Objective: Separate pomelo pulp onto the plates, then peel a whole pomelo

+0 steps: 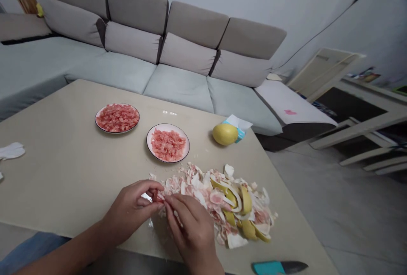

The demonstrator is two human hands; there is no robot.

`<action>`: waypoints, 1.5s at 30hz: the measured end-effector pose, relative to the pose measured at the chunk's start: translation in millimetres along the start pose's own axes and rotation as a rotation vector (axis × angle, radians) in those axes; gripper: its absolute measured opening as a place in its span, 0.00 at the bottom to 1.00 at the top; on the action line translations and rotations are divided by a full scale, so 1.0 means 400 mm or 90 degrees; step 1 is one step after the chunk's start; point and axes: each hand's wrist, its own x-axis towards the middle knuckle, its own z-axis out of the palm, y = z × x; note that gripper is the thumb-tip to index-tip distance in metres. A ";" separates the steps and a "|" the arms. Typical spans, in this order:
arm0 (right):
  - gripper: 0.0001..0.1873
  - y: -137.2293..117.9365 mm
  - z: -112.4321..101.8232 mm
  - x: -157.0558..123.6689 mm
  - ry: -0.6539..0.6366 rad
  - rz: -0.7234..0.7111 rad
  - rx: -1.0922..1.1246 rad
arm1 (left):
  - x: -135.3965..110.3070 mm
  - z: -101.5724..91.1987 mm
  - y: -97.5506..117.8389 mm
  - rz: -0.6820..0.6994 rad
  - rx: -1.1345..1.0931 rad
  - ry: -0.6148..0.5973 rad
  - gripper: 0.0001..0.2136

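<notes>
Fruit piece (156,196), small, red: left hand (133,203) and right hand (194,226) pinch it. From them, round white plates (187,142), eleven and twelve o'clock, hold finished pink bits (168,144); yellow fruit (225,134), two o'clock, looks unpeeled.

Grey sofa (179,90), possibly tile floor (303,190).

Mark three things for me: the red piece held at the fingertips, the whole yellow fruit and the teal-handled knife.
Red piece (158,197): head view, on its exposed red surface.
Whole yellow fruit (225,134): head view, middle of its skin.
Teal-handled knife (277,267): head view, on the handle, near the blade.
</notes>
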 end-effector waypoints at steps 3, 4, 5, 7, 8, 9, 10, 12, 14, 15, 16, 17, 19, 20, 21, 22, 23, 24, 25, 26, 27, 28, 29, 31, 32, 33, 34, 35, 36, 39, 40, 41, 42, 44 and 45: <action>0.11 -0.009 0.002 -0.004 0.011 -0.014 -0.052 | -0.002 0.003 -0.008 0.046 0.042 -0.004 0.09; 0.10 -0.012 0.003 -0.004 0.009 -0.004 -0.054 | -0.003 0.004 -0.010 0.065 0.053 -0.008 0.09; 0.09 -0.014 0.004 -0.004 0.005 0.009 -0.050 | -0.003 0.005 -0.011 0.080 0.058 -0.013 0.09; 0.07 -0.017 0.006 -0.002 -0.008 0.045 -0.020 | -0.003 0.008 -0.012 0.091 0.043 -0.023 0.10; 0.07 -0.017 0.006 -0.001 -0.016 0.067 0.002 | -0.003 0.011 -0.012 0.084 0.027 -0.028 0.10; 0.07 -0.017 0.005 0.001 -0.026 0.093 0.026 | -0.004 0.013 -0.012 0.069 0.007 -0.030 0.11; 0.07 -0.016 0.005 0.003 -0.036 0.119 0.051 | -0.003 0.015 -0.012 0.052 -0.013 -0.029 0.11; 0.07 -0.014 0.003 0.008 -0.057 0.169 0.097 | -0.002 0.018 -0.013 0.013 -0.062 -0.028 0.11; 0.07 -0.010 0.002 0.012 -0.082 0.212 0.137 | 0.001 0.017 -0.012 -0.030 -0.128 -0.040 0.13; 0.07 -0.007 0.001 0.014 -0.095 0.234 0.156 | 0.003 0.015 -0.011 -0.052 -0.162 -0.053 0.14; 0.07 -0.005 0.000 0.016 -0.110 0.259 0.175 | 0.006 0.013 -0.009 -0.074 -0.194 -0.070 0.15; 0.07 -0.003 -0.001 0.018 -0.126 0.287 0.196 | 0.008 0.009 -0.006 -0.096 -0.222 -0.085 0.15; 0.07 0.001 -0.004 0.022 -0.159 0.349 0.249 | 0.013 0.002 0.000 -0.127 -0.264 -0.111 0.16; 0.07 0.002 -0.006 0.024 -0.173 0.379 0.282 | 0.015 -0.003 0.002 -0.136 -0.279 -0.121 0.16; 0.07 0.002 -0.008 0.027 -0.185 0.406 0.315 | 0.018 -0.007 0.004 -0.143 -0.290 -0.132 0.16; 0.07 0.002 -0.009 0.030 -0.195 0.426 0.343 | 0.019 -0.010 0.004 -0.146 -0.298 -0.140 0.15; 0.07 0.002 -0.011 0.032 -0.198 0.438 0.361 | 0.021 -0.013 0.004 -0.145 -0.305 -0.147 0.15; 0.08 0.002 -0.013 0.035 -0.196 0.438 0.367 | 0.022 -0.015 0.003 -0.141 -0.307 -0.148 0.15; 0.08 0.001 -0.014 0.037 -0.189 0.425 0.363 | 0.024 -0.017 0.002 -0.135 -0.304 -0.143 0.15; 0.08 0.000 -0.015 0.039 -0.175 0.401 0.349 | 0.024 -0.018 0.001 -0.125 -0.295 -0.128 0.15; 0.08 0.000 -0.016 0.039 -0.156 0.369 0.329 | 0.024 -0.018 0.000 -0.114 -0.280 -0.106 0.15; 0.07 -0.001 -0.016 0.038 -0.132 0.332 0.307 | 0.024 -0.017 0.000 -0.100 -0.259 -0.081 0.14; 0.07 -0.002 -0.015 0.036 -0.106 0.293 0.284 | 0.022 -0.016 0.000 -0.086 -0.234 -0.060 0.14; 0.09 -0.003 -0.011 0.029 -0.060 0.223 0.234 | 0.017 -0.013 0.000 -0.058 -0.185 -0.033 0.13; 0.09 -0.004 -0.009 0.024 -0.043 0.190 0.204 | 0.014 -0.011 0.000 -0.044 -0.160 -0.027 0.13; 0.10 -0.005 -0.006 0.019 -0.032 0.158 0.172 | 0.011 -0.009 -0.001 -0.031 -0.134 -0.025 0.12; 0.10 -0.007 -0.004 0.013 -0.024 0.130 0.139 | 0.008 -0.007 -0.002 -0.019 -0.107 -0.022 0.12; 0.10 -0.008 -0.002 0.009 -0.018 0.106 0.106 | 0.005 -0.005 -0.003 -0.009 -0.079 -0.019 0.11; 0.10 -0.010 0.001 0.005 -0.014 0.088 0.078 | 0.003 -0.004 -0.004 0.001 -0.054 -0.014 0.11; 0.09 -0.017 0.008 -0.002 -0.005 0.078 0.034 | -0.001 0.000 -0.006 0.014 -0.007 -0.008 0.10; 0.09 -0.019 0.011 -0.002 -0.002 0.086 0.030 | -0.001 0.000 -0.006 0.014 -0.004 -0.009 0.10; 0.09 -0.021 0.013 -0.002 -0.001 0.095 0.031 | -0.001 0.000 -0.006 0.013 -0.004 -0.013 0.10; 0.09 -0.022 0.016 -0.002 0.000 0.104 0.035 | -0.001 0.000 -0.005 0.011 -0.008 -0.017 0.10; 0.08 -0.024 0.019 0.000 -0.001 0.122 0.049 | -0.001 -0.001 -0.002 0.006 -0.020 -0.029 0.10; 0.08 -0.024 0.019 0.002 -0.003 0.129 0.056 | -0.001 -0.001 0.000 0.003 -0.027 -0.036 0.10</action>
